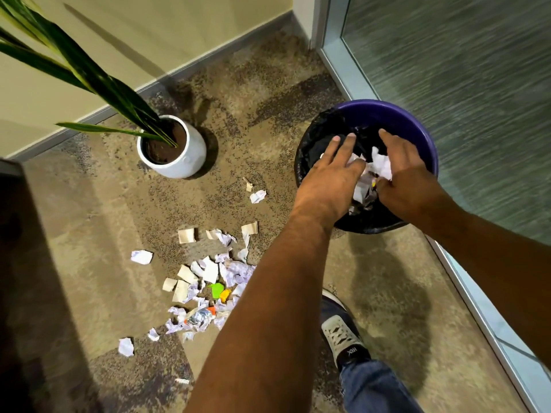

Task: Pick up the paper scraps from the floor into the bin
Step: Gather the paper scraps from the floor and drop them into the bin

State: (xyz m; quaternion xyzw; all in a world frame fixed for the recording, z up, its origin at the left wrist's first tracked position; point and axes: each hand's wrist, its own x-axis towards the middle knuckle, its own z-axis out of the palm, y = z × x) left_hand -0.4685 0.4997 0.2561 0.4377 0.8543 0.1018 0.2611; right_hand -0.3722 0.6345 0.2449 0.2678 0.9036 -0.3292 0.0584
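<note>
Mottled brown carpet (268, 93) met a cream wall and a frosted glass partition (465, 84), with both hands over the bin.

Over the purple bin (399, 114), lined with a black bag, the left hand (331, 171) lay palm down, fingers straight and slightly spread, touching white crumpled paper (378, 168); the right hand (405, 180) faced it with its fingers lying on the same wad, though whether they pinched it could not be told. Most paper scraps (208, 281) remained scattered on the floor left of the bin, near a white potted plant (176, 150) and a shoe (343, 332).
</note>
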